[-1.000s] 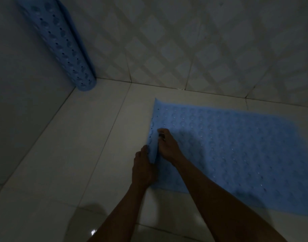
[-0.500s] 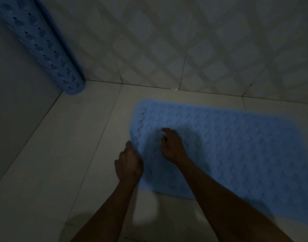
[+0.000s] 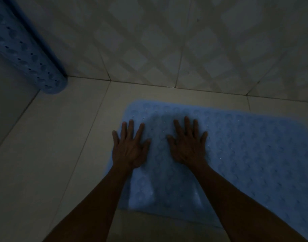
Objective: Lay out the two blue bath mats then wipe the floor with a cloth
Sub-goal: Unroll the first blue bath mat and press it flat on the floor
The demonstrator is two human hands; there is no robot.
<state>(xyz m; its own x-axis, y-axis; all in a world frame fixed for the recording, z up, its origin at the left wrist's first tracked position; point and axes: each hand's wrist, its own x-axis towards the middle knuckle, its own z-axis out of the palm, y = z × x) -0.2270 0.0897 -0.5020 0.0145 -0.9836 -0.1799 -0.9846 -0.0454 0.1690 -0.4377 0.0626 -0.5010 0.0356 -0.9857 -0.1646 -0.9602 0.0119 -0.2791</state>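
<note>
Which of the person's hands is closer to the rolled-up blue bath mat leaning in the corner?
Left. The left hand presses the near-left edge of the flat blue bath mat, on the side facing the rolled-up blue bath mat. The right hand lies farther right, flat on the same mat.

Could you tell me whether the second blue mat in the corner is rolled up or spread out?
Rolled up. The second mat is a tube leaning in the wall corner, its round end on the floor, untouched.
</note>
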